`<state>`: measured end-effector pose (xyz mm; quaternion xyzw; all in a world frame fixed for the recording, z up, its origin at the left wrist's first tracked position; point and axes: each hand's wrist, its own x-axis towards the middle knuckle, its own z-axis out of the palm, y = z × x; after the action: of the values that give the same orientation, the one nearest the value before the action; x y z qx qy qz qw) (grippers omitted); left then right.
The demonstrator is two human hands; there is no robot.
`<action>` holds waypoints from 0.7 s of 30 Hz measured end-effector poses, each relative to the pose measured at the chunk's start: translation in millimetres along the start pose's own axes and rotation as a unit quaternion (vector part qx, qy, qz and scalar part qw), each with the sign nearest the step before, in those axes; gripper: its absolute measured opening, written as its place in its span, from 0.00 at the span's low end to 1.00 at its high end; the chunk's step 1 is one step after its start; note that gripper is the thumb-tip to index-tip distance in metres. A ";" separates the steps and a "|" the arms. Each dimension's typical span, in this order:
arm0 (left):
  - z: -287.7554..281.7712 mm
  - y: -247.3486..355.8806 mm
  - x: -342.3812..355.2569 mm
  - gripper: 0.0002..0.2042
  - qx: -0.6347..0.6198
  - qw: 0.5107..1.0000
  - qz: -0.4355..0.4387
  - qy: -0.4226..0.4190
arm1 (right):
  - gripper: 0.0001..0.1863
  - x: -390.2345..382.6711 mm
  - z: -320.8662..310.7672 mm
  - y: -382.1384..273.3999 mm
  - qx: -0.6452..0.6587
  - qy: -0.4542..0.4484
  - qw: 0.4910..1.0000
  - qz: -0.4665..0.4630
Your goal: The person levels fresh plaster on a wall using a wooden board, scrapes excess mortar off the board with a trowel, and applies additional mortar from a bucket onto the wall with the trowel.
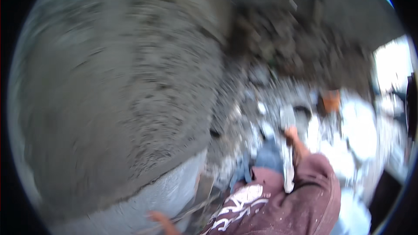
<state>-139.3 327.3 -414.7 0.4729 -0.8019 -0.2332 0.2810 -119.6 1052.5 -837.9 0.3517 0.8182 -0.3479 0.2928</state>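
Right hand [292,134]: closed around the handle of a pale, flat tool, maybe a trowel [287,156].
Tool axis: long, running from the hand down toward the maroon sleeve [313,182].
Left hand [162,223]: at the lower edge near the grey plastered wall [117,87]; the grip is too blurred to tell.
Nearer hand: the right one.

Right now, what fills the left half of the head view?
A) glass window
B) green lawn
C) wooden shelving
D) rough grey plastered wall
D: a rough grey plastered wall spans the left half, blurred by motion; the right hand in the maroon sleeve is raised over pale rubble on the right.
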 end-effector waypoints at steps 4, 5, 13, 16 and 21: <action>88.7 -21.5 -206.9 0.35 0.292 0.694 -0.255 -0.606 | 0.23 -40.2 12.0 78.1 0.042 0.074 0.988 0.132; 117.2 8.5 -255.6 0.40 0.374 0.603 -0.227 -0.667 | 0.23 -41.4 21.9 103.4 0.027 0.066 0.986 0.152; 189.6 -177.7 -366.7 0.38 0.331 0.569 0.207 -0.724 | 0.19 128.8 22.2 314.0 -0.197 0.064 0.960 0.190; 197.3 -155.3 -369.3 0.34 0.597 0.516 0.057 -0.611 | 0.20 194.1 98.5 281.6 -0.116 -0.027 0.977 0.177; 191.7 -156.4 -360.0 0.33 0.576 0.558 0.112 -0.587 | 0.24 185.9 136.4 220.8 0.118 0.028 0.969 0.214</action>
<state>-27.8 598.9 -738.1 0.1993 -0.7993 0.0859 -0.5603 -23.6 1128.6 -1132.8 0.5608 0.6848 -0.3610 0.2936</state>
